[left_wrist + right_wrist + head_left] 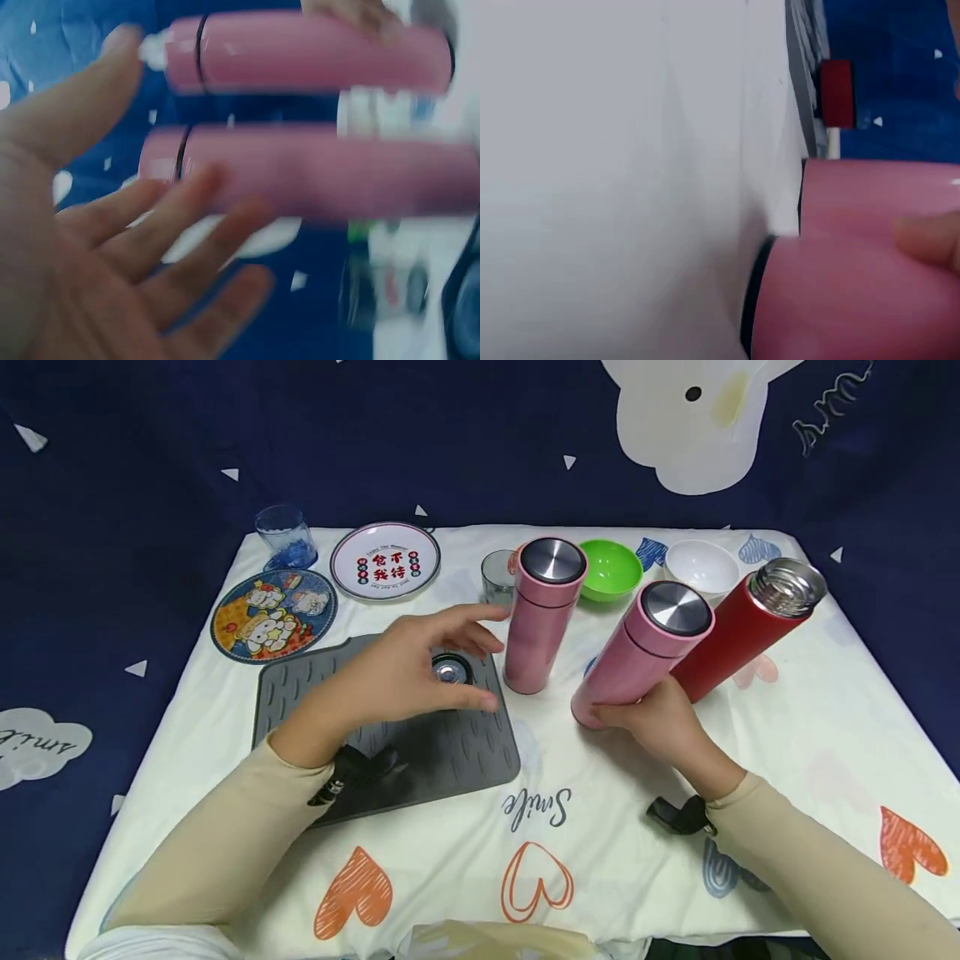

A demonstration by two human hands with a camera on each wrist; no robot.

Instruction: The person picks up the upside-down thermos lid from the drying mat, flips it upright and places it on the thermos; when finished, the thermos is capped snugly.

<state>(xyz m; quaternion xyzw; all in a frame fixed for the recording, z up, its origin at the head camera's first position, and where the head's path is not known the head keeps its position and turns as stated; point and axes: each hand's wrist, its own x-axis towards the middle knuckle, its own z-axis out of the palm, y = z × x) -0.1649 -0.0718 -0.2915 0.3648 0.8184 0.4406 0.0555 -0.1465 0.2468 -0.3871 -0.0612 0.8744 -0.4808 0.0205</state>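
The tilted pink flask [641, 652] sits right of centre on the cloth-covered table [615, 827], leaning on its base edge with its steel cap pointing up and away, and the right hand [660, 718] wraps its fingers round the lower end to hold it at that slant. Just left of it a second pink flask [542, 614] stands upright, and just to the right a red flask [742, 627] leans with its threaded steel mouth bare, no lid on it. The left hand [405, 672] hovers spread and relaxed over a small round cap [450, 670] lying on the ribbed grey silicone mat [420, 752]; it grips nothing, and whether the fingertips touch the cap I can't tell from here. To my eye this is the moment between handling a flask and dealing with that loose cap, and the next move would want a steady pinch on the cap while the right hand keeps the slick cylinder from rolling. The flasks look smooth, matte-coated metal with brushed tops. Behind them sit a green bowl [609, 568], a white bowl [701, 568], a small glass [497, 577] and two printed plates [384, 560].
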